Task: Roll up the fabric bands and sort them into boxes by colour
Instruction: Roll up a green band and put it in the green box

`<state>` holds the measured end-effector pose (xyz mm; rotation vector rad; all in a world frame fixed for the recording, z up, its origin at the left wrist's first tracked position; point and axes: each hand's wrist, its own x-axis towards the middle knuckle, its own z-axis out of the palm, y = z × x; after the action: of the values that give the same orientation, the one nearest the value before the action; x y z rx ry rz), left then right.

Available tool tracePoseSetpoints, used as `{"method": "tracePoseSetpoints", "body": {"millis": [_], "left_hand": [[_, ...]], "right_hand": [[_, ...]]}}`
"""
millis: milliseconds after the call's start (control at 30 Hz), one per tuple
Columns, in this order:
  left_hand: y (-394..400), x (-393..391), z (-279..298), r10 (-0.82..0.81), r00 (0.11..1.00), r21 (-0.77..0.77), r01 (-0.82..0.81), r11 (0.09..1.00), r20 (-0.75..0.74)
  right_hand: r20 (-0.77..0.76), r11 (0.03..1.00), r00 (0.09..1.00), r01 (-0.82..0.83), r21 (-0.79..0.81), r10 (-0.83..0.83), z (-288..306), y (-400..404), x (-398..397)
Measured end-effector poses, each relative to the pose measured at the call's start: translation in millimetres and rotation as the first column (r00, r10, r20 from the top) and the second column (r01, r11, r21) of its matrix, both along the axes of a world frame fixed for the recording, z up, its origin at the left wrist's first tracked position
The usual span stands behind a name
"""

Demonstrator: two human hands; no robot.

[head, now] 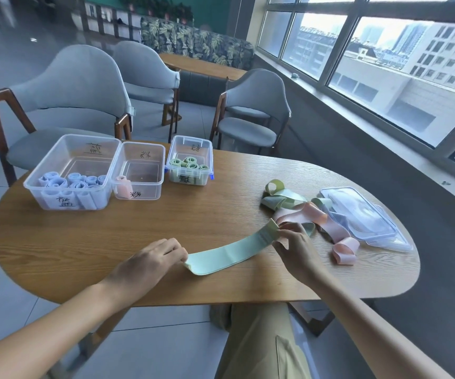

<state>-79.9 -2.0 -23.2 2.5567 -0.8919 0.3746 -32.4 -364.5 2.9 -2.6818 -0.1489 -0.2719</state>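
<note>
A light green fabric band (229,248) lies stretched flat on the wooden table (84,236). My left hand (152,258) pinches its near left end. My right hand (294,244) pinches its far right end, which is slightly lifted. A heap of loose green and pink bands (302,212) lies just behind my right hand. Three clear boxes stand at the back left: a large one (70,170) with several blue rolls, a middle one (138,170) with one pink roll, and a small one (190,162) with several green rolls.
Clear box lids (365,217) are stacked at the table's right end, partly over the loose bands. Grey chairs (70,86) stand behind the table. A window wall runs along the right.
</note>
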Motion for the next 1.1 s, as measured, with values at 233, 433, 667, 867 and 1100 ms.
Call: {"method": "tracePoseSetpoints", "body": {"millis": [233, 433, 667, 867, 1100], "left_hand": [[-3.4, -20.7, 1.5, -0.080, 0.988, 0.037, 0.076, 0.996, 0.133], [-21.4, -34.1, -1.0, -0.056, 0.987, -0.045, 0.064, 0.997, 0.150], [-48.7, -41.1, -9.2, 0.023, 1.000, -0.237, -0.025, 0.971, -0.010], [-66.4, -40.7, -20.5, 0.119, 0.974, -0.290, -0.172, 0.941, -0.193], [-66.6, -44.9, -22.6, 0.130, 0.961, -0.302, -0.202, 0.932, -0.243]], "right_hand": [[0.031, 0.982, 0.987, -0.155, -0.105, 0.159, 17.8, 25.6, 19.7], [0.068, 0.954, 0.966, -0.231, -0.193, 0.248, 31.4, 62.5, 52.6], [0.047, 0.908, 0.937, -0.323, -0.268, 0.347, 36.5, 106.7, 90.4], [-0.028, 0.886, 0.934, -0.346, -0.308, 0.355, 36.5, 134.5, 106.6], [-0.171, 0.878, 0.911, -0.410, -0.249, 0.377, 18.4, 142.3, 114.1]]}}
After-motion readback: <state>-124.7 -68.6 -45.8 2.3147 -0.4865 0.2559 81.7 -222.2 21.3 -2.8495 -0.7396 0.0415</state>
